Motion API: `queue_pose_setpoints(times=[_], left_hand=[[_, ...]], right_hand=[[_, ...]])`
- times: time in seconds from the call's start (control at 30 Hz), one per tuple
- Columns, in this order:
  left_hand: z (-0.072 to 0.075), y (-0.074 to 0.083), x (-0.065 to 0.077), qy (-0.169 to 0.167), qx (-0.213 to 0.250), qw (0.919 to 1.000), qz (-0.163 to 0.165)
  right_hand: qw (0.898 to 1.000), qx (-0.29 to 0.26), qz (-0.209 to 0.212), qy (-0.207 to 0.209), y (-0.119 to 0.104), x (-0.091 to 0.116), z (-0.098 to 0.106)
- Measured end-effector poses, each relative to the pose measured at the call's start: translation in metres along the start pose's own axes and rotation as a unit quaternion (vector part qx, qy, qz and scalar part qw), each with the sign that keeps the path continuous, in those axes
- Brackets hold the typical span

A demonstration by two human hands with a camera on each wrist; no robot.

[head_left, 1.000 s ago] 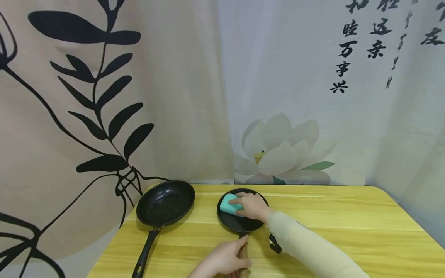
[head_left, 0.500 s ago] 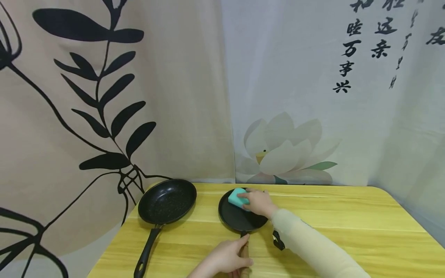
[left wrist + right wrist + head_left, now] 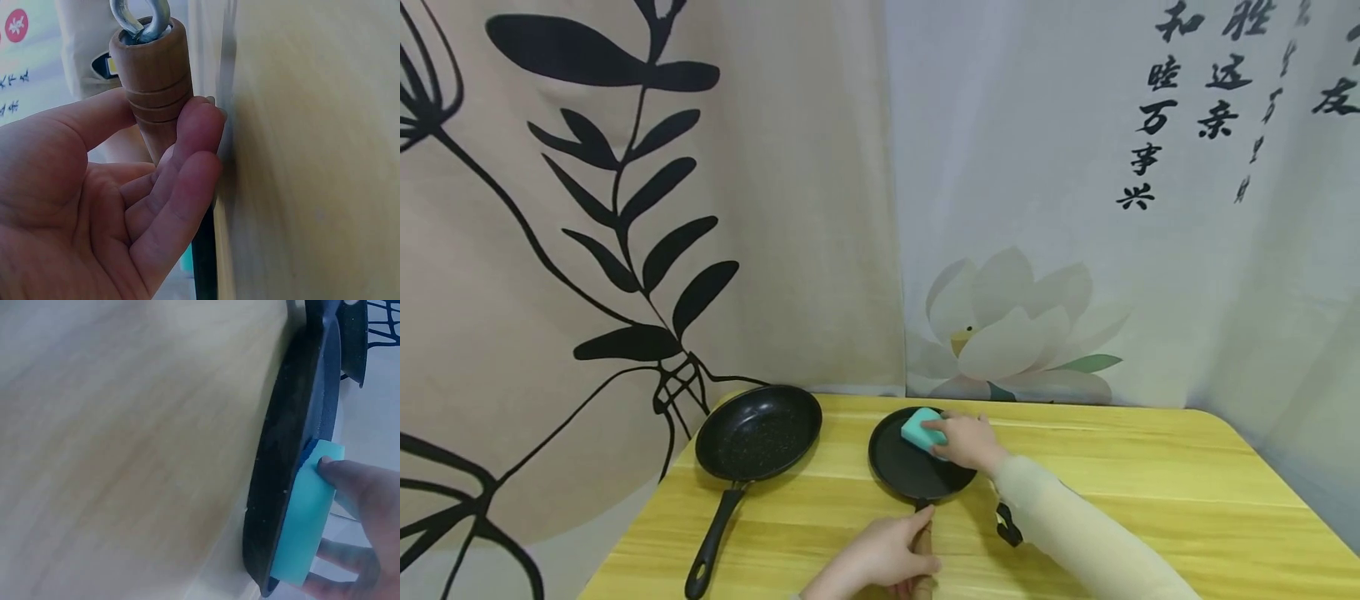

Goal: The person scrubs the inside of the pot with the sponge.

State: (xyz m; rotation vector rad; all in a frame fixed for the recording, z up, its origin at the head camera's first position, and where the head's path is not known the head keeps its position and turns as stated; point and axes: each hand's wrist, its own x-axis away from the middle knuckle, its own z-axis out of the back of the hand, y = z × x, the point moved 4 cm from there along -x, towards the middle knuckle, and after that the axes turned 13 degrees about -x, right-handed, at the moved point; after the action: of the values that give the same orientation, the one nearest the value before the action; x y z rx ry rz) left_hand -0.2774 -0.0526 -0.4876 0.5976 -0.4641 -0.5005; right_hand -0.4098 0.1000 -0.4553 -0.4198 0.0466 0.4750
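Note:
A small black frying pan point(image 3: 910, 475) lies on the table, its wooden handle point(image 3: 153, 69) pointing toward me. My left hand point(image 3: 887, 552) grips that handle, thumb on one side and fingers on the other; a metal ring point(image 3: 164, 15) shows at the handle's end in the left wrist view. Inside the pan, near its far right side, my right hand point(image 3: 973, 444) holds a turquoise sponge point(image 3: 919, 428) between thumb and fingers. The right wrist view shows the sponge's thin dark underside down inside the pan's raised rim point(image 3: 284, 462).
A larger black frying pan point(image 3: 760, 433) with a black handle point(image 3: 715, 542) stands to the left on the yellow wood-grain table point(image 3: 1112, 475). Printed curtains point(image 3: 805, 208) hang right behind the table's far edge.
My right hand has slid the sponge across the pan from its left part toward the far right side. The left hand keeps its hold on the handle in the same place.

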Motion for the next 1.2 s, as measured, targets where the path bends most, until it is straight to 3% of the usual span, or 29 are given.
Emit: queue_pose_setpoints(times=[0.6,0.83,0.93,1.2], left_hand=[[-0.008,-0.019,-0.015,0.010,-0.052,0.9986,-0.003],[-0.023,-0.051,-0.040,0.015,-0.005,0.9998,-0.014],[-0.026,-0.057,-0.044,0.020,0.007,0.9996,-0.017],[-0.025,-0.053,-0.042,0.021,0.001,0.9997,-0.013]], right_hand=[[0.999,0.008,0.036,0.020,-0.004,0.018,-0.007],[0.998,0.015,0.051,0.023,-0.014,0.024,-0.008],[0.998,0.016,0.057,0.022,-0.019,0.027,-0.009],[0.998,0.006,0.056,0.019,-0.027,0.034,-0.011]])
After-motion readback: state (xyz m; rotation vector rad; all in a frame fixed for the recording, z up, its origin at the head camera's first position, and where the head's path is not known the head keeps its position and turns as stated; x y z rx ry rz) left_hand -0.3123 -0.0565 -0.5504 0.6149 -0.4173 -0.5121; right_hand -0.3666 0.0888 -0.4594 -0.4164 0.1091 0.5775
